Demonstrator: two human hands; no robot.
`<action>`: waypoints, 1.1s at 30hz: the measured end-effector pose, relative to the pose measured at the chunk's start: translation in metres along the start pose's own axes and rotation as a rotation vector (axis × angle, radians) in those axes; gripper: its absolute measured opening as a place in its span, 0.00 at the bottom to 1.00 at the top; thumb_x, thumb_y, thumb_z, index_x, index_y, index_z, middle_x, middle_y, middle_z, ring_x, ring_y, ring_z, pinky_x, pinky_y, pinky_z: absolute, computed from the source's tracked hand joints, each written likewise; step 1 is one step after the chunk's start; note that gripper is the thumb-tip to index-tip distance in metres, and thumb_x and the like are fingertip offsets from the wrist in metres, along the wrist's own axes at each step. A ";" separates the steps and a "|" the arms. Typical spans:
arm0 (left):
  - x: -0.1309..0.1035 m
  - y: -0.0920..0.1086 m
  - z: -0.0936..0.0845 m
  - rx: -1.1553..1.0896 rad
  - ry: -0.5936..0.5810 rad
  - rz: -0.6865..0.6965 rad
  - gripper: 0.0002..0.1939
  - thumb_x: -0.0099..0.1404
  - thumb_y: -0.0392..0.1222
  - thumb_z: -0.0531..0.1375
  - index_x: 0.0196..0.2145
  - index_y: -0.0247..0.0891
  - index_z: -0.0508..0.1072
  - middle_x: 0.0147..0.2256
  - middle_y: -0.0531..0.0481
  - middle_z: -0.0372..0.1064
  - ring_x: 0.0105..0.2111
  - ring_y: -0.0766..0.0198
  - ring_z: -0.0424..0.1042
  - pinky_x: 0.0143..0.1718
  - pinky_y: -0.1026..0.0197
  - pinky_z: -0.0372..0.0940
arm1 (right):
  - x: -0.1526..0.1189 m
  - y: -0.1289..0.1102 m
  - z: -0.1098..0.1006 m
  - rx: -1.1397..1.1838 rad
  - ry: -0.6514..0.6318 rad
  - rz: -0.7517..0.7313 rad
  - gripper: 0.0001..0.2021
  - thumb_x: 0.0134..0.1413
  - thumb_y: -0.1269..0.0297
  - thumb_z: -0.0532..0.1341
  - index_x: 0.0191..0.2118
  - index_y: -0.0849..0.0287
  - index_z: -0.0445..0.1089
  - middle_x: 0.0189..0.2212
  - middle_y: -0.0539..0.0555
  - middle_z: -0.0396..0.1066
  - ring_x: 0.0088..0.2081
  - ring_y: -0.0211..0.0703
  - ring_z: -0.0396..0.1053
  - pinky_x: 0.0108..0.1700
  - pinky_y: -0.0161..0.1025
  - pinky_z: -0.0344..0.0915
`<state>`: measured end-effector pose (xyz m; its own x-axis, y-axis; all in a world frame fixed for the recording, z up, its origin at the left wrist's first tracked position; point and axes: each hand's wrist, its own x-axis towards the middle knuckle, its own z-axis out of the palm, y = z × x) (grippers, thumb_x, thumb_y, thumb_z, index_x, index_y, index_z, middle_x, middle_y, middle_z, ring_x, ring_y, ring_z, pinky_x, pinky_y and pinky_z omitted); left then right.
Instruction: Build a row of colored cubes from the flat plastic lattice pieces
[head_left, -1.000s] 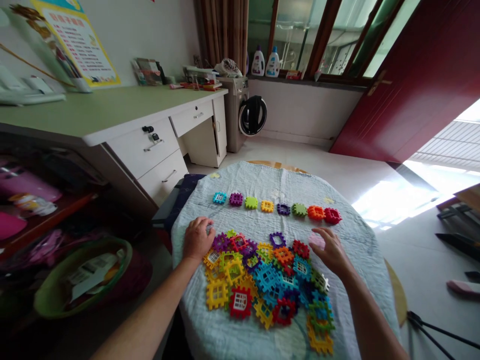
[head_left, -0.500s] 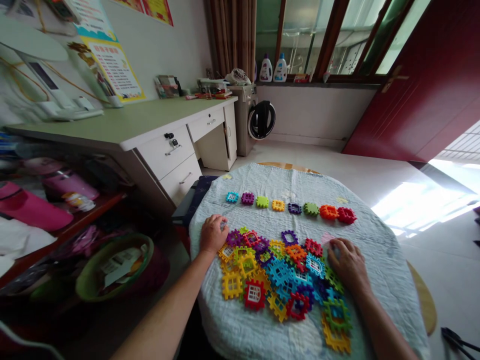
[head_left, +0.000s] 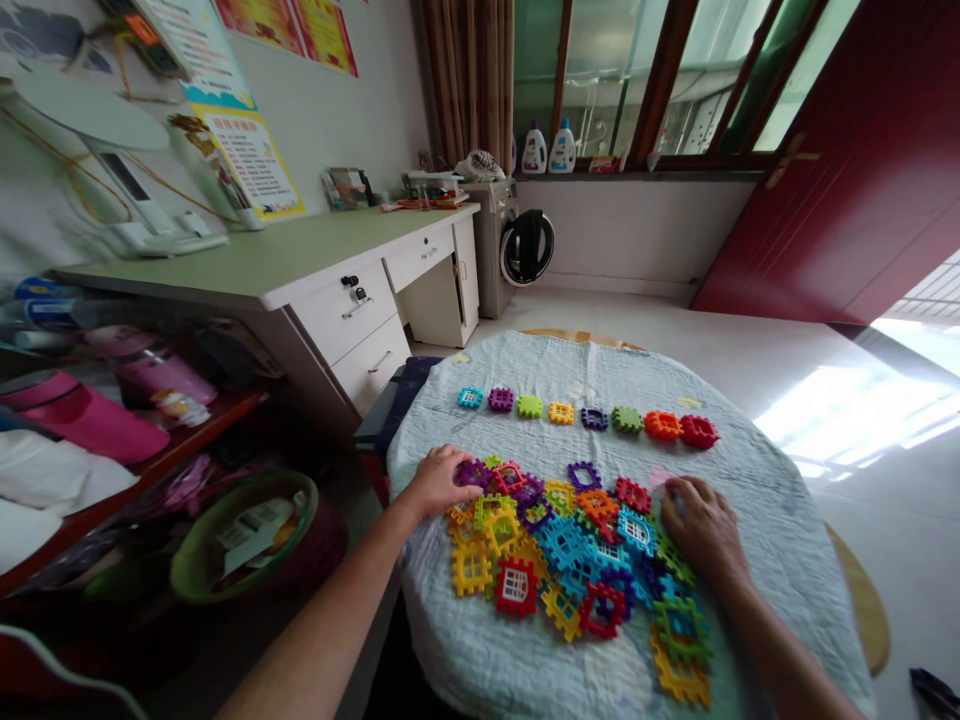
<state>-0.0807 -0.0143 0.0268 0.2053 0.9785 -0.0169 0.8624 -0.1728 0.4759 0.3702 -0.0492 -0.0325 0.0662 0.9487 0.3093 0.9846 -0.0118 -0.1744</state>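
A loose pile of notched plastic building tiles, among them a blue tile (head_left: 562, 541), a yellow tile (head_left: 472, 568) and a red tile (head_left: 516, 587), lies on the cloth-covered round table (head_left: 540, 665). My left hand (head_left: 441, 482) is at the pile's far left edge, fingers stretched over the tiles beside a purple tile (head_left: 474, 472); it holds nothing that I can see. To the right of the pile, my right hand (head_left: 701, 522) rests on the cloth with loosely bent fingers, close to a white-and-blue window tile (head_left: 636, 530). Beyond the pile runs a row of several small block stacks, from a light-blue stack (head_left: 470, 397) to a red stack (head_left: 699, 431).
A desk with drawers (head_left: 352, 310) stands at the left, with a front-load washing machine (head_left: 495, 240) past it. Nearer on the left are a shelf holding a pink bottle (head_left: 94, 415) and a green basket (head_left: 187, 575). A red door (head_left: 832, 210) is at the right.
My left hand has moved from the cloth at the pile's left onto the edge tiles, its fingers reaching rightward. My right hand stays in place. The view has shifted slightly.
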 end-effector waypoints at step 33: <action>0.062 0.150 0.072 0.198 -0.252 0.427 0.14 0.57 0.39 0.61 0.43 0.39 0.75 0.46 0.42 0.71 0.49 0.50 0.68 0.51 0.52 0.64 | -0.001 -0.013 -0.014 0.045 -0.042 0.050 0.13 0.60 0.61 0.52 0.46 0.56 0.69 0.49 0.58 0.68 0.49 0.52 0.64 0.51 0.47 0.58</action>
<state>0.0948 0.0120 0.0344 0.6411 0.7632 -0.0802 0.7434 -0.5917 0.3118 0.3597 -0.0541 -0.0173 0.1069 0.9598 0.2596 0.9719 -0.0458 -0.2309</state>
